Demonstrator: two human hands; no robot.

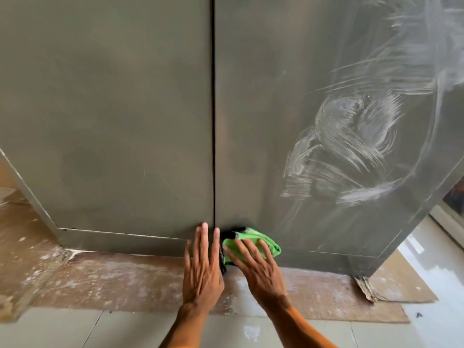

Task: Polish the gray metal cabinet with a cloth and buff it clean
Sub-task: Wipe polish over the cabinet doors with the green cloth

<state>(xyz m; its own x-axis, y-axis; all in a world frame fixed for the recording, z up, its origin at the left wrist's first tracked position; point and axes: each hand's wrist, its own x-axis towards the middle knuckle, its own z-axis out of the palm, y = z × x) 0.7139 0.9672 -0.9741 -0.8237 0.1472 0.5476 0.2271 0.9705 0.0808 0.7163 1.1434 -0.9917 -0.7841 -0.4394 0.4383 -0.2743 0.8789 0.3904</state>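
Cloth [266, 243] lies sideways under right hand [258, 270] against upright cabinet [113, 121].

The left hand [202, 272] and right hand [256, 270] are bare, on lean bare forearms [302, 327] with tendons and knuckles showing.

The gray metal cabinet [105, 109] fills the view, a dark seam running between its two doors, the right door smeared with whitish swirls of polish [351, 136]. Low by the seam, the right hand [256, 268] presses a green cloth [261, 243] flat against the right door with spread fingers [247, 252]. The left hand [202, 270] lies flat on the left door just beside it, above a dusty brown board [125, 280] on the tiled floor [62, 330].
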